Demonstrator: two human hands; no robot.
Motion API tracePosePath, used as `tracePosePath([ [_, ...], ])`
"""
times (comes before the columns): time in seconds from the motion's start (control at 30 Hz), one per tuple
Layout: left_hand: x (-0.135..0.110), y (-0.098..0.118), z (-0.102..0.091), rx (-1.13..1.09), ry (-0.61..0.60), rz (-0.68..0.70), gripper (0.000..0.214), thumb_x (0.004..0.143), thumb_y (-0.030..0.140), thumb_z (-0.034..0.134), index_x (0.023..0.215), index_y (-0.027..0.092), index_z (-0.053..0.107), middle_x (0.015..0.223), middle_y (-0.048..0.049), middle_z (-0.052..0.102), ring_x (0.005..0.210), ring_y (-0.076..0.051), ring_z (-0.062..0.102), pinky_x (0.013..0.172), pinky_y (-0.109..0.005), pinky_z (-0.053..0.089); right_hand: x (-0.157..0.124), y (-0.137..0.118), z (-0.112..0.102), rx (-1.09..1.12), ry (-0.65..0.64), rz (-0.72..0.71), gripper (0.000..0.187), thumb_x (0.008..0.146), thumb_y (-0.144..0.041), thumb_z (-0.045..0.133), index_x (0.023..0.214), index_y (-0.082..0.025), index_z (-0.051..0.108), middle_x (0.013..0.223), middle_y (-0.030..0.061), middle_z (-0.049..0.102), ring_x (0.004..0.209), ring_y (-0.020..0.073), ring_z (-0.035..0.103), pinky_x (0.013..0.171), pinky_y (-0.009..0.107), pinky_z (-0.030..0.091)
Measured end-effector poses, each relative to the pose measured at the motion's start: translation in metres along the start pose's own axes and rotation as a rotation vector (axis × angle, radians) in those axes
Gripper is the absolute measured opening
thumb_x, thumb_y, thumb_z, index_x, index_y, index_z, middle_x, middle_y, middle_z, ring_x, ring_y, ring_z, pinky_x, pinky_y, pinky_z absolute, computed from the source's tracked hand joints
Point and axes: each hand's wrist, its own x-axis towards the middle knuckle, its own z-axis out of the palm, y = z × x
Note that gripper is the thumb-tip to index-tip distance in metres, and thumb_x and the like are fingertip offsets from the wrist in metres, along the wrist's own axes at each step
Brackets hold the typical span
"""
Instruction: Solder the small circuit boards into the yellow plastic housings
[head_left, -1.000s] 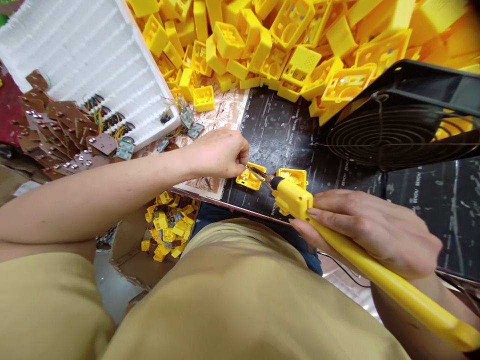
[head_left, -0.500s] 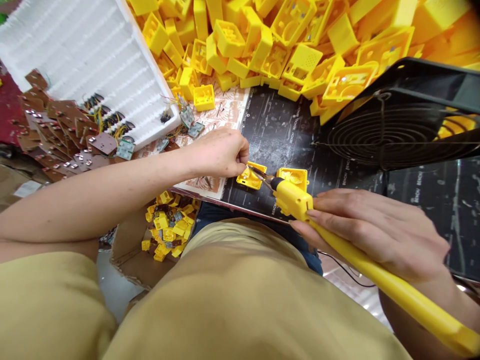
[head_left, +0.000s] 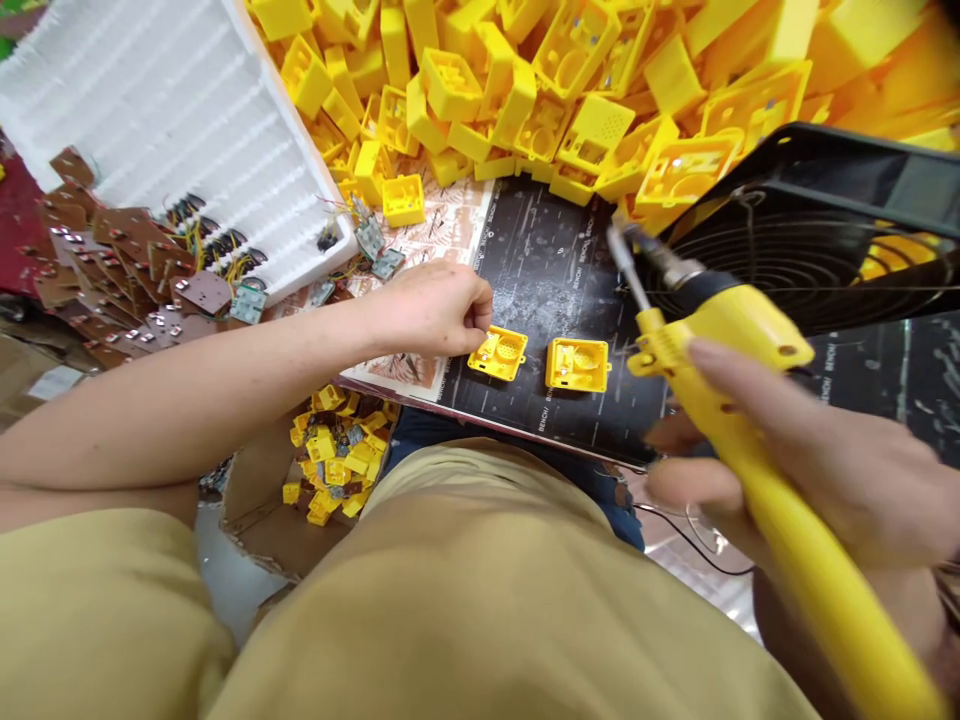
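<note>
My right hand [head_left: 817, 450] is wrapped round a yellow soldering gun [head_left: 750, 430], smeared a little by motion. Its metal tip points away from me, above the bench and close to the fan. My left hand [head_left: 450, 308] has its fingers pinched together at the upper left edge of a small open yellow plastic casing [head_left: 504, 354]. Whatever sits between those fingertips is hidden. A second open yellow casing [head_left: 577, 365] lies just to the right, touched by neither hand. Both casings show a round speaker grille or recess inside.
A heap of yellow casings [head_left: 450, 85] fills the back. A black fan [head_left: 757, 240] stands at right. A white foam tray [head_left: 187, 110] and brown circuit boards [head_left: 127, 250] are at left. Below the bench edge, a cardboard box [head_left: 262, 490] holds yellow parts.
My right hand has lifted the soldering gun off the left casing and swung its tip up and to the right. My left hand stays by that casing, nearly still.
</note>
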Motion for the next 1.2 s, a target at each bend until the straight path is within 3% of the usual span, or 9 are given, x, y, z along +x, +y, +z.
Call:
tracePosePath([
  [0.13,-0.011,-0.019,-0.001,-0.062,0.197,0.140,0.020,0.087,0.025,0.057,0.093,0.019,0.075,0.087,-0.0021,0.077,0.086,-0.018,0.071,0.084,-0.029,0.051,0.008,0.008,0.010,-0.039,-0.074,-0.128,0.021,0.090,-0.019,0.070,0.110,-0.022,0.065,0.080,-0.0014,0.072,0.065,0.0112,0.068,0.064,0.022,0.052],
  [0.33,-0.032,-0.016,0.060,0.032,0.355,0.500,0.044,0.096,0.030,0.054,0.135,0.011,0.061,0.143,-0.0188,0.060,0.127,-0.030,0.060,0.104,-0.042,0.050,0.010,0.042,0.041,-0.074,-0.081,-0.260,0.038,0.085,-0.031,0.077,0.117,-0.024,0.059,0.091,0.0047,0.073,0.082,0.0234,0.072,0.072,0.033,0.058],
  [0.43,-0.057,-0.025,0.063,-0.014,0.346,0.487,0.039,0.099,0.026,0.049,0.134,0.016,0.063,0.138,-0.0154,0.064,0.122,-0.025,0.063,0.104,-0.038,0.049,0.010,0.042,0.053,-0.038,-0.065,-0.264,0.040,0.085,-0.024,0.075,0.121,-0.024,0.057,0.096,0.0070,0.074,0.083,0.0236,0.073,0.068,0.032,0.058],
  [0.53,-0.090,-0.047,0.033,-0.079,0.086,0.394,0.037,0.094,0.040,0.060,0.126,0.023,0.068,0.110,-0.0070,0.077,0.094,-0.018,0.072,0.084,-0.027,0.053,0.010,0.032,0.063,-0.041,0.002,-0.245,0.048,0.082,-0.022,0.079,0.124,-0.023,0.055,0.104,0.0090,0.074,0.076,0.0213,0.072,0.066,0.030,0.057],
  [0.63,-0.099,-0.068,0.012,0.124,0.303,0.013,0.027,0.094,0.035,0.053,0.102,0.022,0.075,0.091,-0.0073,0.077,0.083,-0.022,0.071,0.075,-0.033,0.050,0.013,0.021,0.073,-0.056,0.053,-0.250,0.049,0.081,-0.026,0.081,0.123,-0.022,0.055,0.102,0.0085,0.074,0.069,0.0201,0.071,0.062,0.029,0.056],
  [0.73,-0.083,-0.080,0.023,0.381,0.446,-0.207,0.029,0.093,0.033,0.049,0.089,0.019,0.074,0.089,-0.0141,0.074,0.092,-0.032,0.067,0.074,-0.043,0.048,0.019,0.016,0.081,-0.067,0.046,-0.288,0.048,0.080,-0.025,0.081,0.122,-0.022,0.057,0.091,0.0054,0.073,0.067,0.0205,0.071,0.059,0.028,0.056],
  [0.87,-0.067,-0.091,0.050,0.397,0.501,-0.177,0.027,0.092,0.028,0.047,0.087,0.018,0.071,0.092,-0.0171,0.071,0.095,-0.035,0.064,0.071,-0.047,0.047,0.023,0.016,0.082,-0.055,0.035,-0.306,0.051,0.079,-0.023,0.081,0.123,-0.022,0.056,0.088,0.0050,0.073,0.068,0.0207,0.071,0.061,0.027,0.057],
  [1.0,-0.074,-0.095,0.058,0.212,0.624,-0.014,0.023,0.094,0.024,0.048,0.085,0.021,0.070,0.106,-0.0111,0.072,0.107,-0.030,0.062,0.090,-0.047,0.049,0.022,0.014,0.078,-0.036,0.033,-0.287,0.049,0.079,-0.023,0.081,0.122,-0.021,0.056,0.093,0.0070,0.073,0.072,0.0218,0.072,0.065,0.028,0.059],
  [1.2,-0.058,-0.065,0.067,-0.125,0.610,0.244,0.017,0.093,0.025,0.055,0.085,0.017,0.068,0.090,-0.0073,0.075,0.095,-0.021,0.068,0.093,-0.037,0.051,0.024,0.004,0.083,-0.057,0.062,-0.218,0.049,0.081,-0.026,0.080,0.123,-0.019,0.055,0.106,0.0102,0.073,0.077,0.0215,0.073,0.069,0.031,0.060],
])
